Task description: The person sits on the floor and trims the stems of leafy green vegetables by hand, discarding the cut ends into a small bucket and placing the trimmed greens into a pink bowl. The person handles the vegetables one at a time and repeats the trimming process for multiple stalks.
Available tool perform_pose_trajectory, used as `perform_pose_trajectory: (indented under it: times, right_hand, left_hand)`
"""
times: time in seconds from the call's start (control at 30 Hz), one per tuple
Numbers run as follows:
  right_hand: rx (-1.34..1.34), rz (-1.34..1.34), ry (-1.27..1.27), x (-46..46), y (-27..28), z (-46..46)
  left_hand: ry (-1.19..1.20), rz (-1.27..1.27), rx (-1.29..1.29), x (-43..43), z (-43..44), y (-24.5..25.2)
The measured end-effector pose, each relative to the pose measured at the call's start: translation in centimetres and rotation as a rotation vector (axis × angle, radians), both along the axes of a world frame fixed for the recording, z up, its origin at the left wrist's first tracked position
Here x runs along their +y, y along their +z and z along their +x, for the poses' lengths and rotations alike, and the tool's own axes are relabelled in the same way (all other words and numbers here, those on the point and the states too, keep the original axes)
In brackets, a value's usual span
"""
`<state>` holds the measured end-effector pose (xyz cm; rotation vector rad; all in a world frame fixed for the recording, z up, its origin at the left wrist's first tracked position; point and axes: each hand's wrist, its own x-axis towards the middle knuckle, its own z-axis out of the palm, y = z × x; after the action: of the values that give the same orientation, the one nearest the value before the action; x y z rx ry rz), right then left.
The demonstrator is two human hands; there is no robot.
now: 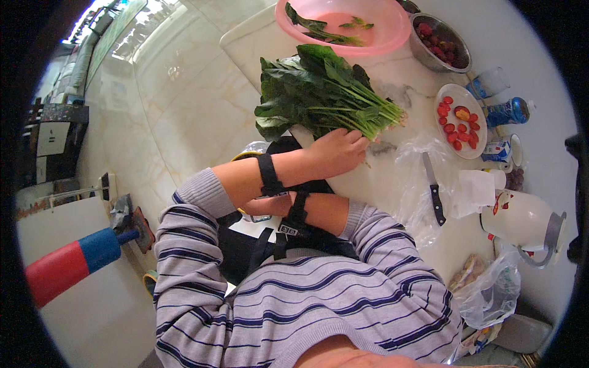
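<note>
A large bunch of leafy greens, probably spinach (317, 92), lies on the marble-patterned table (391, 177), leaves to the left and pinkish root ends to the right. My left hand (340, 149) is at the near side of its stems, fingers bent; whether it grips any stem is unclear. My right hand (269, 205) is lower, crossing beneath my left forearm and partly hidden, beside a yellow-rimmed container. Beyond the bunch, a pink plastic basin (386, 43) holds a few loose leafy stalks. A black-handled knife (433, 188) rests on a clear plastic bag (405, 184) to the right.
Along the wall at right stand a steel bowl (441, 66) of dark red fruit, a plate (478, 149) of small red fruits, a blue-labelled bottle (506, 112), tissue (476, 187) and a white kettle (520, 216). A red-and-blue padded bar (78, 262) juts in at left.
</note>
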<state>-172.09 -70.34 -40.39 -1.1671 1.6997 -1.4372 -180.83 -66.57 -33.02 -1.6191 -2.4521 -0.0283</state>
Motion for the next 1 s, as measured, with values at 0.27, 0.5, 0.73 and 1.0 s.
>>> perform_pose_trajectory:
  times: [0.27,0.5,0.73,1.0]
  right_hand:
    - [0.164,-0.039,-0.045,-3.2,0.9,-0.5]
    - [0.448,0.183,0.0,-4.5,-0.3,-0.6]
    - [-0.653,0.171,-0.09,-4.6,-1.4,-1.9]
    - [-0.539,0.05,-0.344,-5.2,0.2,-3.9]
  left_hand:
    - [0.18,0.446,-0.981,-6.4,1.0,8.9]
    - [0.448,0.943,-1.467,-16.0,5.5,14.2]
    - [0.777,1.255,-1.339,-25.1,11.9,8.0]
    - [1.145,1.348,-1.345,-29.1,13.9,-2.8]
